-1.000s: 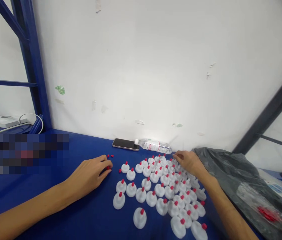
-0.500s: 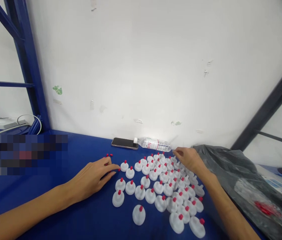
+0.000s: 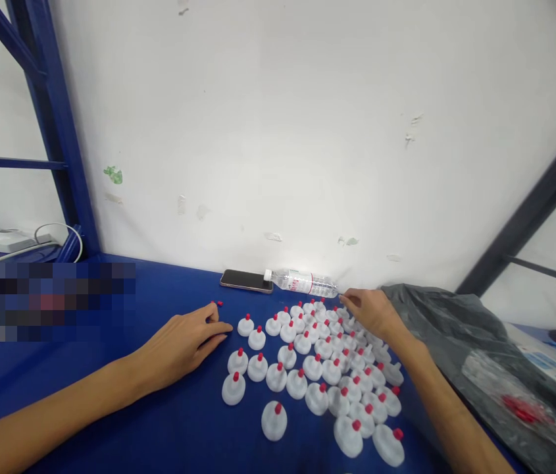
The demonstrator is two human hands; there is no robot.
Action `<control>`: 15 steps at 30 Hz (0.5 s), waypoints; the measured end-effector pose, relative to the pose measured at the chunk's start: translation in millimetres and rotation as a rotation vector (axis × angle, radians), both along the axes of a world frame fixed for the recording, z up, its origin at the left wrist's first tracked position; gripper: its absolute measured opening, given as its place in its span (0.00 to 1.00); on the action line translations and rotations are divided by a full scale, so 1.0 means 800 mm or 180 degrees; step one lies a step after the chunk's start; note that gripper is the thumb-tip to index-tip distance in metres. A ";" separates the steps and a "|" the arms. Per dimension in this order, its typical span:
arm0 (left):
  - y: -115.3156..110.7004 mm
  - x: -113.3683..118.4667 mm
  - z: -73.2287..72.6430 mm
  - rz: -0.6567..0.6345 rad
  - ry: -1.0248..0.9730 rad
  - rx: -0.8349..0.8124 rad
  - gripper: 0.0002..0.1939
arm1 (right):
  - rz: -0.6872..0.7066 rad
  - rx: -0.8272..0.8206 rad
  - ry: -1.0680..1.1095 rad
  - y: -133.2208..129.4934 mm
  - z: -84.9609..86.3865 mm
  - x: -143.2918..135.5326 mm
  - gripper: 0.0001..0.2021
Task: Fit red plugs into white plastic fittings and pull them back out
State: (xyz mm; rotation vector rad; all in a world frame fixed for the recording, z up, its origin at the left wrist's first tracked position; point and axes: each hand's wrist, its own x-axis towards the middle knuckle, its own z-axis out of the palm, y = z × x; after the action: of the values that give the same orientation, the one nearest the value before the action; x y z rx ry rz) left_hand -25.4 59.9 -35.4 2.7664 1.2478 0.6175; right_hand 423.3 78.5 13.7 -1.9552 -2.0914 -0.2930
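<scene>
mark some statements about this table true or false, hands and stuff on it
1. The bottle lies on its side. True.
2. The phone is at the bottle's base end. False: the phone is at its white cap end.
3. Many of the white pieces have red tips. True.
4. The left hand rests on grey plastic. False: it is at the blue table, left of the white pieces.
5. The right hand is nearer the bottle than the left hand is. True.
</scene>
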 end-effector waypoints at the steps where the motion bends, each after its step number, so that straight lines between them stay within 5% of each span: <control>1: 0.002 -0.002 0.001 0.0044 -0.0004 -0.0005 0.19 | 0.0007 0.0025 -0.0009 0.000 -0.001 0.000 0.15; 15: -0.006 0.000 0.025 0.0127 -0.0459 0.0151 0.18 | 0.0258 0.0563 -0.0080 0.001 -0.007 0.009 0.17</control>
State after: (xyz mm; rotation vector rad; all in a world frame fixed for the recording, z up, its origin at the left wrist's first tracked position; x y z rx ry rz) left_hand -25.3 55.1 -15.1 2.6838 1.2765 0.8438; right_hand 430.7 79.4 7.8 -1.7702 -2.0762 -0.4709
